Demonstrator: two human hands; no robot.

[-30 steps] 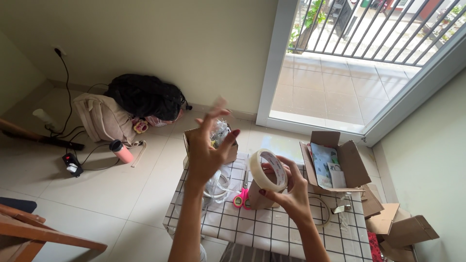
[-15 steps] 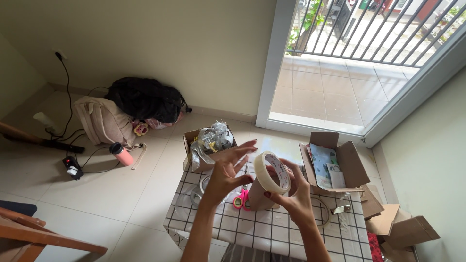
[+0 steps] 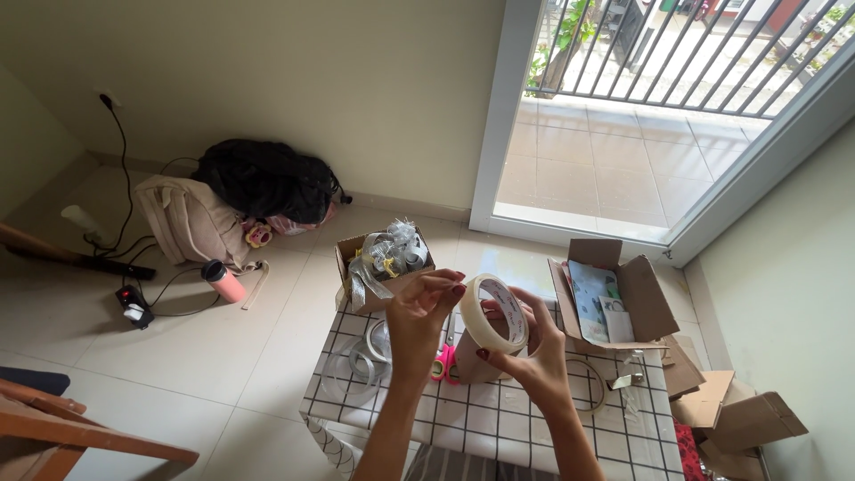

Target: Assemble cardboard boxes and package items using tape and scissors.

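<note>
The right hand (image 3: 525,354) grips a roll of clear packing tape (image 3: 492,313) from below and behind, fingers wrapped around its rim, holding it raised above the white grid-patterned table (image 3: 499,419). The left hand (image 3: 420,313) is pinched at the roll's near edge, fingertips on the tape surface; whether a loose end is caught between them cannot be told.

Risks, as judged from this position: the tape end may lie flush with the roll and resist the nail, so the strip could split lengthwise or tear off short. A freed strip could fold back and stick to itself or to the fingers. The roll is held in the air by one hand only; a hard pull could twist it loose and drop it onto the pink tape dispenser (image 3: 443,363) directly beneath.

Containers: a small open cardboard box (image 3: 356,258) at the table's far left corner holds crumpled silvery wrapped items (image 3: 390,253), heaped above its rim. A larger open cardboard box (image 3: 646,298) at the right holds flat printed packets (image 3: 595,298). Empty flattened cartons (image 3: 735,419) lie on the floor further right. A pink tumbler (image 3: 223,281) stands on the floor, contents not visible.
</note>
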